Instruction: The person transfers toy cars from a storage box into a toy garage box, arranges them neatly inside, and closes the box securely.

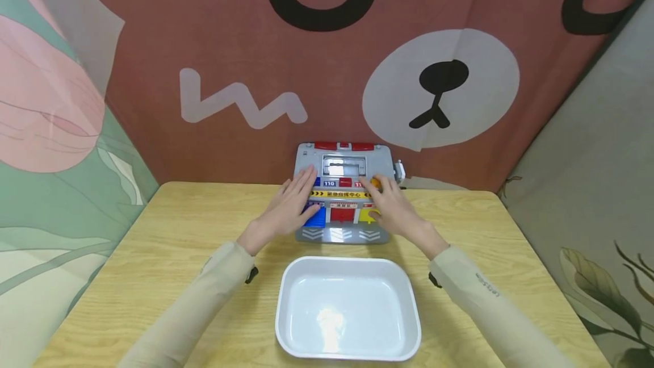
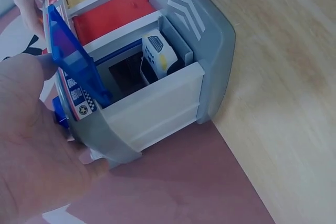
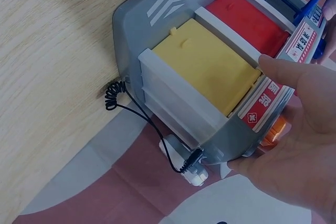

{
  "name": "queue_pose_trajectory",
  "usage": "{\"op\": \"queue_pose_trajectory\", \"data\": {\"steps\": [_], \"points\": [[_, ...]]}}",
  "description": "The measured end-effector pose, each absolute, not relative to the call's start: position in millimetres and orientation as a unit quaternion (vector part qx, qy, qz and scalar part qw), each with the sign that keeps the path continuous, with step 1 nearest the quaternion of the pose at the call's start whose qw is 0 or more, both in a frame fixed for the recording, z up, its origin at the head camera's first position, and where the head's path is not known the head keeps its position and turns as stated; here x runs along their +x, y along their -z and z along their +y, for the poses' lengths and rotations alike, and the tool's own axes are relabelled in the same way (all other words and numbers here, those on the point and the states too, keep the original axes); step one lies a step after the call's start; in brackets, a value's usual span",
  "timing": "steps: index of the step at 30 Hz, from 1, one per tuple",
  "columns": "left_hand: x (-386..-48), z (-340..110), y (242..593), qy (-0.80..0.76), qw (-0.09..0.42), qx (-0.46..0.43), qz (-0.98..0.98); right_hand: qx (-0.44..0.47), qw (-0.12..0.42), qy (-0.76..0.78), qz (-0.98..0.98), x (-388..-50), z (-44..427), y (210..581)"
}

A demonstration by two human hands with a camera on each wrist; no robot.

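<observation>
A grey toy garage stands at the back of the table, with blue, red and yellow doors in front. My left hand lies along its left side, fingers extended over the top and thumb by the blue door. That door is swung out, and a small white toy car sits in the bay behind it. On the other side, my right hand touches the top by an orange button. Its thumb rests near the upper edge of the yellow door. The red door is closed.
Nearer the body, a white rectangular tub stands on the wooden table. A white piece with a coiled black cord hangs on the garage's right side. A printed bear curtain hangs directly behind.
</observation>
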State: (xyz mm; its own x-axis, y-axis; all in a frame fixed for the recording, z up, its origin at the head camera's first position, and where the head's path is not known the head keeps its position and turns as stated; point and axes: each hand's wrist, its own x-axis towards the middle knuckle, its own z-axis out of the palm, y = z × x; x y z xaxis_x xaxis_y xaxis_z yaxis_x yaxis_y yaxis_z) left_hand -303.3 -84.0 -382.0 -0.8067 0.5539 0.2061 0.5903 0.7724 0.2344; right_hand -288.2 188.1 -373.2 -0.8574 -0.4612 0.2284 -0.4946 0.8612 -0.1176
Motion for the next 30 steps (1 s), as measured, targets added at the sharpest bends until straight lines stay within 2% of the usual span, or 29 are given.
{"op": "queue_pose_trajectory", "data": {"steps": [13, 22, 30], "points": [[-304.5, -76.2, 369.8, 0.112, 0.037, -0.294, -0.948, 0.248, 0.096, -0.097, -0.959, -289.1, 190.2, 370.9], [-307.7, -69.2, 366.2, 0.083, 0.073, -0.322, -0.940, 0.245, 0.083, -0.097, -0.961, -288.4, 188.3, 365.7], [-308.3, -62.9, 365.2, 0.042, 0.078, -0.325, -0.942, 0.243, 0.076, -0.096, -0.962, -287.6, 188.7, 365.7]]}}
